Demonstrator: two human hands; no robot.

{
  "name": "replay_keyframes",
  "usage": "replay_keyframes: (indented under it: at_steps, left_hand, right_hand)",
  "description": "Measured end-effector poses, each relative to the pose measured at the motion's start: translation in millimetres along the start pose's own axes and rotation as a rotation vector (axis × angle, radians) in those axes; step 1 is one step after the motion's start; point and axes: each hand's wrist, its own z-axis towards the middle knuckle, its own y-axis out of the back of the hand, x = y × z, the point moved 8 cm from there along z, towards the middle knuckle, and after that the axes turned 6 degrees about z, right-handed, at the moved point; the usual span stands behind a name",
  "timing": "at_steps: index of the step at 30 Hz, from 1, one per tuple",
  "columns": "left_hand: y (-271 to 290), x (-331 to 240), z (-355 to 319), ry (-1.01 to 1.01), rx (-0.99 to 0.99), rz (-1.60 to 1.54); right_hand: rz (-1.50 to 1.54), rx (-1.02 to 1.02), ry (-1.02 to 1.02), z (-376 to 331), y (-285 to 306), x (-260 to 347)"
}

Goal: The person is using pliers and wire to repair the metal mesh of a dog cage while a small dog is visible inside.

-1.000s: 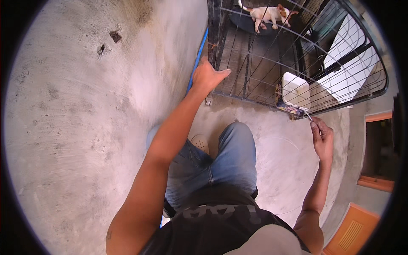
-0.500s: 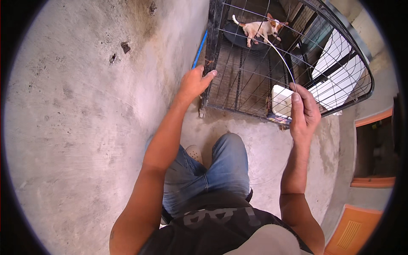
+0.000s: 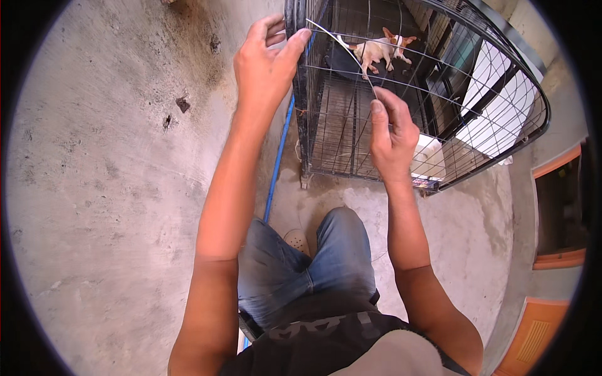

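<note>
In my right hand, a thin white wire is pinched between thumb and fingers. It rises up and left, bending toward the corner post. Its tip ends just by my left thumb. My left hand is at the black corner post of a wire cage, its thumb across the post's front and its fingers bent against the left side. Inside the cage, a white and brown dog lies on a dark round pad, behind the bars. A white tray is at the cage's lower right.
A rough concrete wall stands close on my left. A blue pipe runs between wall and cage. My jeans-clad knees are below the cage, over the concrete floor. Orange-framed openings are at the far right.
My right hand has moved left along the cage front with the wire, whose tip now reaches the corner post. My left hand has gone higher up that post. The dog has shifted its head slightly.
</note>
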Motion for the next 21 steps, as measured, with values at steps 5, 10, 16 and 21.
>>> replay_keyframes:
  at_steps: [5, 10, 16, 21]
  left_hand:
    - [-10.3, 21.5, 6.3, 0.173, 0.111, -0.055]
    - [-11.5, 21.0, 8.4, 0.211, 0.170, 0.120]
    - [-13.4, 10.7, -1.0, 0.286, 0.162, -0.050]
    - [-10.8, 14.0, -2.7, 0.256, 0.249, -0.070]
  right_hand:
    - [0.048, 0.082, -0.130, 12.4, 12.5, 15.1]
    - [-0.002, 0.079, -0.156, 12.8, 28.2, 18.6]
    - [0.002, -0.049, -0.212, 18.0, 56.4, 13.5]
    - [0.086, -0.100, -0.202, 28.5, 47.2, 18.5]
